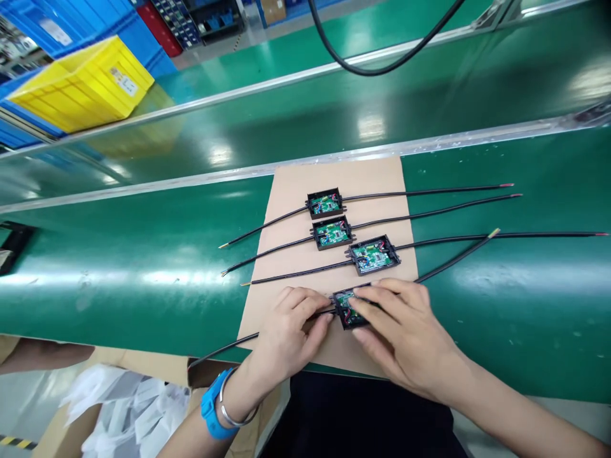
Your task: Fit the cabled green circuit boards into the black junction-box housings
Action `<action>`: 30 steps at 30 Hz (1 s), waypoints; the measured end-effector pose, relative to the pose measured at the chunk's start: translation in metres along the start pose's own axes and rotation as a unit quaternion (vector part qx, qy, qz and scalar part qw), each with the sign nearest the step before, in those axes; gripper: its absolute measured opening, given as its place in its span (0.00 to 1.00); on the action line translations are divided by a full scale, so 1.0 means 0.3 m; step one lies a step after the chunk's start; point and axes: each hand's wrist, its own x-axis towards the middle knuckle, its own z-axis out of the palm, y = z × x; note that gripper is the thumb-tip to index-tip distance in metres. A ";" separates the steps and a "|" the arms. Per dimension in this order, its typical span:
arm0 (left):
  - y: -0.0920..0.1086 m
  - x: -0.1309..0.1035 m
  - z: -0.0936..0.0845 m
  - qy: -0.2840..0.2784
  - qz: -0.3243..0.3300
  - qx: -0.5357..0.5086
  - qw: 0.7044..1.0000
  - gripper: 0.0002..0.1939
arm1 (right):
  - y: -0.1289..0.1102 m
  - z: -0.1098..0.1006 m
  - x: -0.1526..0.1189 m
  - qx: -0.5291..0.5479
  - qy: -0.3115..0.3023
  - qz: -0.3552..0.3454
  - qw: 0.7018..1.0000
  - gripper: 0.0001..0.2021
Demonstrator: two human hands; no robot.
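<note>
On a sheet of brown cardboard (291, 184) lies the nearest black case with a green circuit board (344, 305). My left hand (293, 324) pinches the black cable where it enters the left side of this case. My right hand (401, 324) lies over the case's right part, fingertips on the board and thumb by the near edge, so that part is hidden. Beyond it, three more open cases with boards form a slanting row: a near one (373, 256), a middle one (332, 233) and a far one (325, 203). Each has a cable on both sides.
A green work surface (143, 267) spreads around the cardboard, with a metal rail (229, 175) behind. Yellow (90, 83) and blue bins (67, 25) stand at the far left. A black cable loop (377, 69) hangs at the top. Below left, a carton holds white wrapping (128, 407).
</note>
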 end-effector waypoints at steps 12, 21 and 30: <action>-0.016 0.003 0.025 0.014 0.042 0.034 0.998 0.07 | -0.095 0.063 0.074 -0.128 -0.028 -0.050 0.990 0.15; -0.021 0.000 0.023 0.023 0.034 0.027 0.999 0.08 | 0.010 -0.001 0.013 -0.014 0.010 0.021 1.000 0.14; 0.025 0.012 0.004 -0.060 0.045 0.026 0.997 0.25 | 0.054 -0.013 0.061 -0.048 -0.077 -0.061 0.994 0.09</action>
